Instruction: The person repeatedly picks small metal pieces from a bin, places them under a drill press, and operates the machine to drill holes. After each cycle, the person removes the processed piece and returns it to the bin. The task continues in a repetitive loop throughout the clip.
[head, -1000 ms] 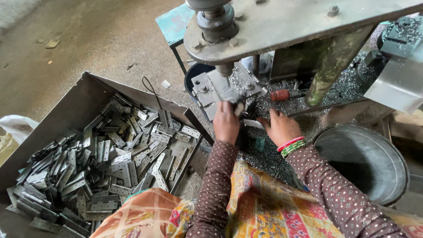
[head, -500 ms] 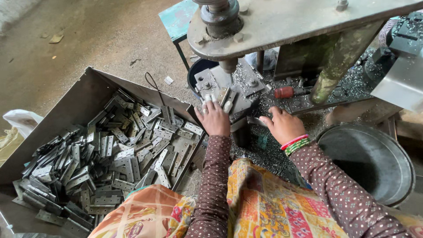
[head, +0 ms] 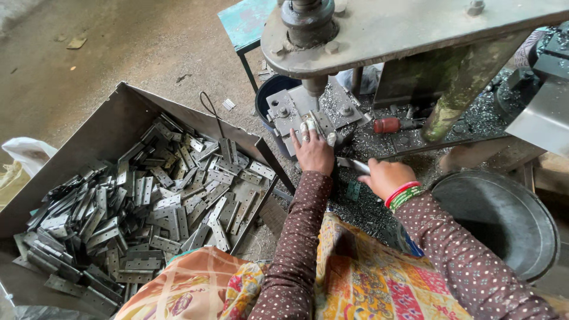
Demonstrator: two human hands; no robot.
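My left hand (head: 312, 151) lies flat, fingers spread and holding nothing, on the grey steel press bed (head: 308, 109) at twelve o'clock. My right hand (head: 385, 176) pinches a flat grey metal hinge plate (head: 353, 165) at one o'clock. An open metal bin of grey hinge plates (head: 148, 201) sits at nine o'clock.

Left of the hands sits an open metal bin (head: 89, 136), heaped with flat grey hinge plates (head: 154, 207), and beyond its far left edge a white bag (head: 26, 155) lies on the dusty floor (head: 118, 47). To the right of the hands, a round dark metal basin (head: 504, 222) gapes open, with a red-handled tool (head: 388, 125) lying among metal shavings up beyond them. Further away from the hands, a teal stool (head: 246, 21) stands on the floor, and a dark blue bucket (head: 271, 89) peeks out just beneath it.
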